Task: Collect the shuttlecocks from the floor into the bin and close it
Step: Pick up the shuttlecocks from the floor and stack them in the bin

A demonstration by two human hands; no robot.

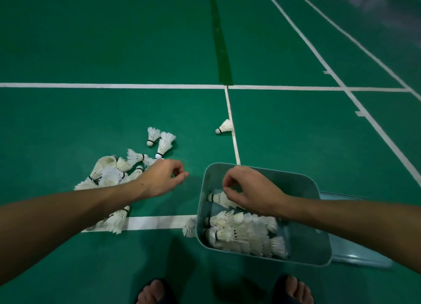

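Note:
A grey-green bin [315,242] stands open on the green court floor and holds several white shuttlecocks [241,233]. My right hand [248,189] hovers over the bin with loosely curled fingers and nothing visibly in its grip; one shuttlecock [217,198] lies just under its fingertips. My left hand [163,178] hangs above the floor between the bin and a heap of shuttlecocks [109,172], fingers loosely curled and empty. More shuttlecocks lie beyond the heap [164,145], one on the centre line [224,127], one against the bin's left side [189,227].
The bin's pale lid [357,256] lies flat on the floor, partly under the bin's right side. My bare feet [151,291] stand at the bottom edge. White court lines [114,85] cross the floor.

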